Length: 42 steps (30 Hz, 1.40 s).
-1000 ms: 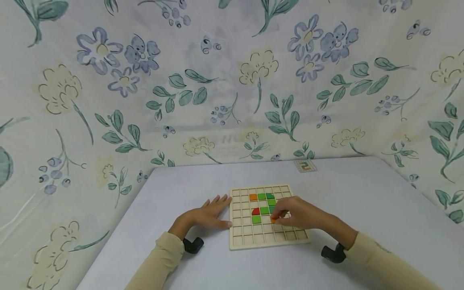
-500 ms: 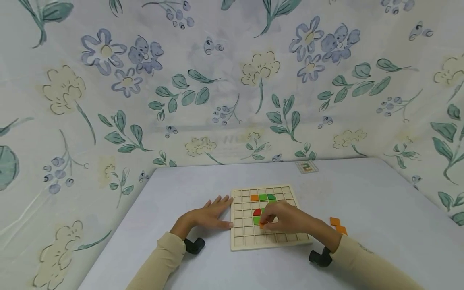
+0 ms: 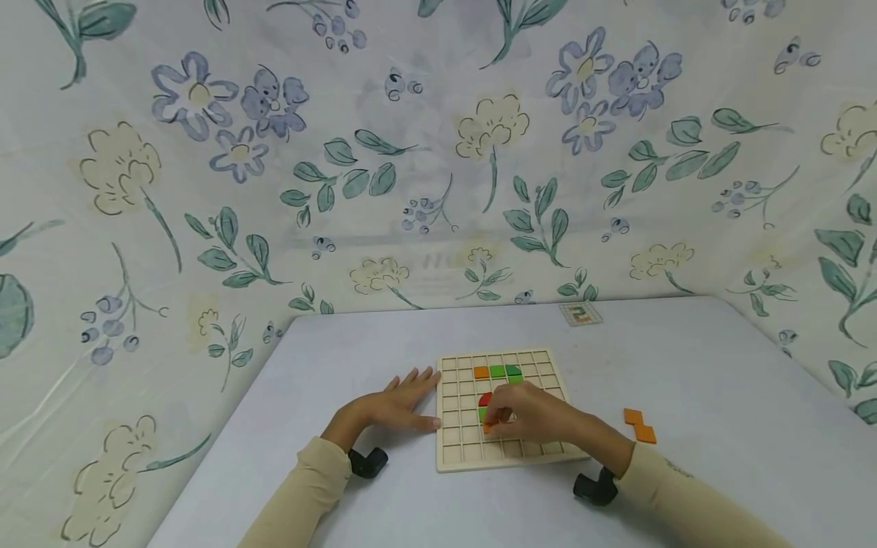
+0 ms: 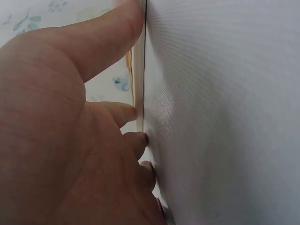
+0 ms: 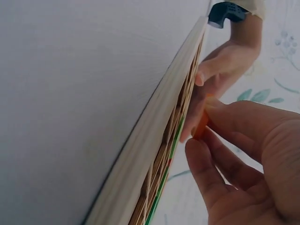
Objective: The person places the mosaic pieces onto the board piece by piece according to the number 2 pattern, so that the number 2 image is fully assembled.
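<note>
A pale wooden grid board lies on the table, with orange, green and red tiles set in some of its squares. My right hand is over the board's middle and pinches an orange tile between thumb and fingers, just below a green tile and a red rounded tile. My left hand rests on the table with fingers spread, its thumb and fingertips at the board's left edge. In the left wrist view its fingers touch the board's side. The right hand hides several squares.
Two loose orange tiles lie on the table to the right of the board, near my right forearm. A small patterned card lies at the back of the table. A floral cloth hangs behind and along the sides.
My right hand has moved left across the board with the orange tile. Loose orange tiles have come into sight beside the right forearm. The left hand has stayed in place.
</note>
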### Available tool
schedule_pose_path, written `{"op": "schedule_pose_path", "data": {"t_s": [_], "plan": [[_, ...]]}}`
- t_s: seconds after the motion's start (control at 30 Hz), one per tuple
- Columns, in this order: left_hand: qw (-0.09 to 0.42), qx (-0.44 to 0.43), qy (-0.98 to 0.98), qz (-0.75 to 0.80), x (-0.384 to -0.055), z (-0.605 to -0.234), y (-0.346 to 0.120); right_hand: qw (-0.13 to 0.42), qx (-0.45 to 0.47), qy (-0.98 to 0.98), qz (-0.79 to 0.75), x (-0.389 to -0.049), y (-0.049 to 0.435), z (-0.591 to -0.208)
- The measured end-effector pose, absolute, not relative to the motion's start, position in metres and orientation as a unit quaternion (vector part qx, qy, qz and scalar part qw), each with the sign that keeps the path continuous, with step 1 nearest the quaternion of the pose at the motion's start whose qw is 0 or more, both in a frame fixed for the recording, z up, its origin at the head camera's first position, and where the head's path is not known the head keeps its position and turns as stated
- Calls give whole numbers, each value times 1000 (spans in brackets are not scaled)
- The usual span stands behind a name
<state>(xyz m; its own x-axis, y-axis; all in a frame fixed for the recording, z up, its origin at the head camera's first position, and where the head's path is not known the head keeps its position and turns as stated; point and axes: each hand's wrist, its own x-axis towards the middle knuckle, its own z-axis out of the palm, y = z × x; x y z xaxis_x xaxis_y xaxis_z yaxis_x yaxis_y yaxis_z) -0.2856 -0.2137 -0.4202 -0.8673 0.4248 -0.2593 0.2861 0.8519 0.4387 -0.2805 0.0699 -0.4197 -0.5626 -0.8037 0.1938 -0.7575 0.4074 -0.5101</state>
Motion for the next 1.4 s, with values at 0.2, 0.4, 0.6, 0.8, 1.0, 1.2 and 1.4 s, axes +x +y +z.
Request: {"op": "schedule_pose_path", "data": {"t_s": [0.2, 0.4, 0.6, 0.8, 1.0, 1.2, 1.4], "plan": [[179, 186, 946, 195, -287, -423, -214, 30, -466, 835, -290, -279, 69, -427], [179, 183, 947, 195, -287, -421, -212, 29, -459, 840, -289, -277, 70, -429], [178, 186, 947, 193, -286, -420, -212, 38, -456, 840, -291, -276, 68, -430], [177, 186, 946, 198, -286, -420, -212, 37, -449, 842, -296, -276, 67, -431], [176, 183, 947, 198, -285, -421, -212, 33, -435, 849, -297, -273, 66, -432], [178, 185, 946, 197, -284, -420, -213, 36, -426, 854, -297, -273, 67, -432], [179, 186, 946, 196, -283, -417, -213, 38, -431, 851, -298, -273, 67, -430]]}}
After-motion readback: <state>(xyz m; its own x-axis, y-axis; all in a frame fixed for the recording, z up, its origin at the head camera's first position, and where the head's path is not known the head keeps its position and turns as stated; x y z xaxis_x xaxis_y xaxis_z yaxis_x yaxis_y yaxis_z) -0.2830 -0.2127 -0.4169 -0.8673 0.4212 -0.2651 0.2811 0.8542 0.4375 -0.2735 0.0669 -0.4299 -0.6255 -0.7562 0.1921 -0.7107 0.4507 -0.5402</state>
